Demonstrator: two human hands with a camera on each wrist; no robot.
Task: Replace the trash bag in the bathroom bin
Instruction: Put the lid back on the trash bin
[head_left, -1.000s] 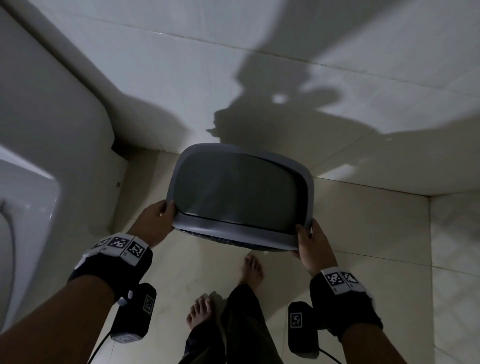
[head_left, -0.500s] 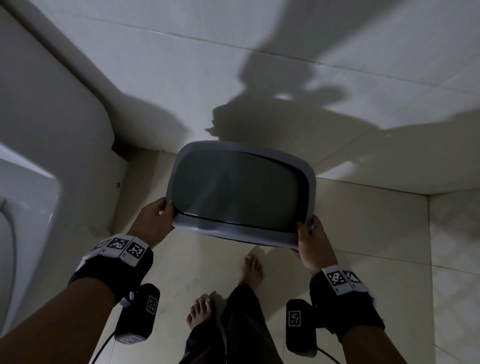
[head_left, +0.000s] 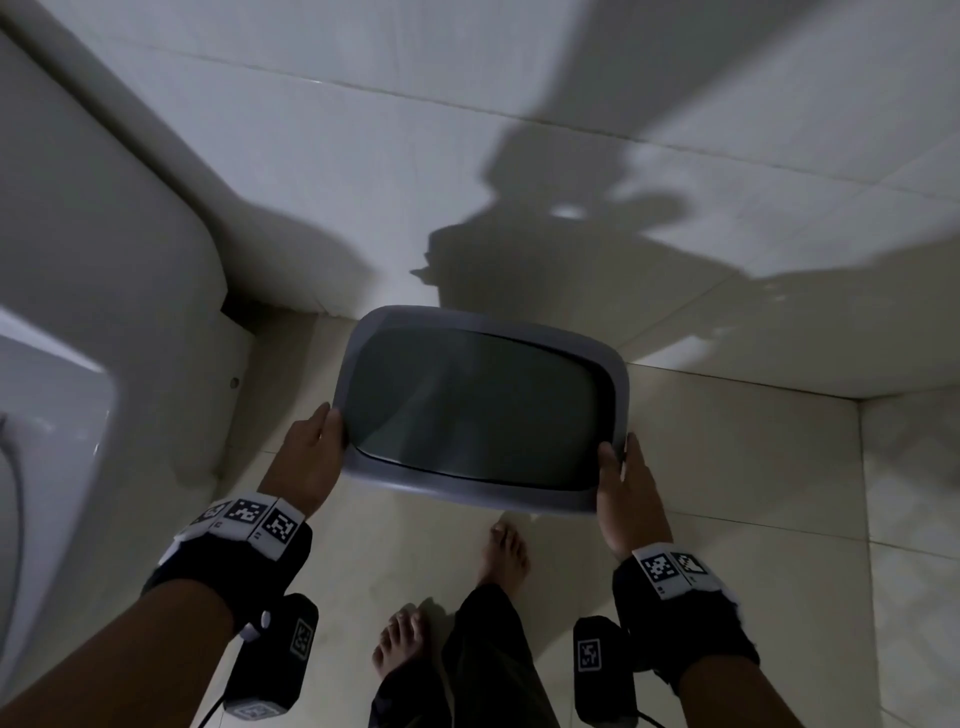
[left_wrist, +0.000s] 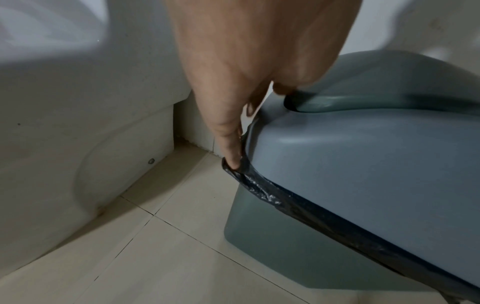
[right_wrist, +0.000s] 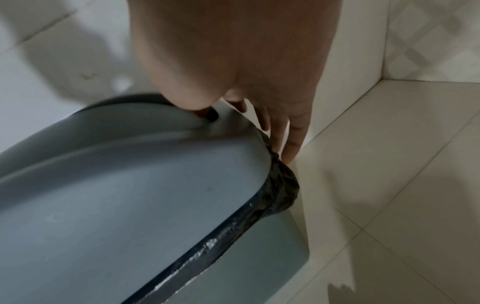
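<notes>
Bin lid (head_left: 483, 405), long axis 9-to-3, clasped at either end by left hand (head_left: 311, 457) and right hand (head_left: 626, 493), fingers (left_wrist: 230, 144) straight down over black bag (left_wrist: 259, 189) edge.

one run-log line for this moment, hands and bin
left hand: grips grey plastic bin lid left edge | right hand: grips right edge | black trash bag: pinched under lid rim | bin: on tiled floor

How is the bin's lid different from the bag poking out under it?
The lid is smooth, stiff, grey-blue plastic; the black bag is thin, shiny and crinkled. The lid covers the whole top of the bin; the bag shows only as a narrow strip beneath its rim. Both wrap around the bin's top.
</notes>
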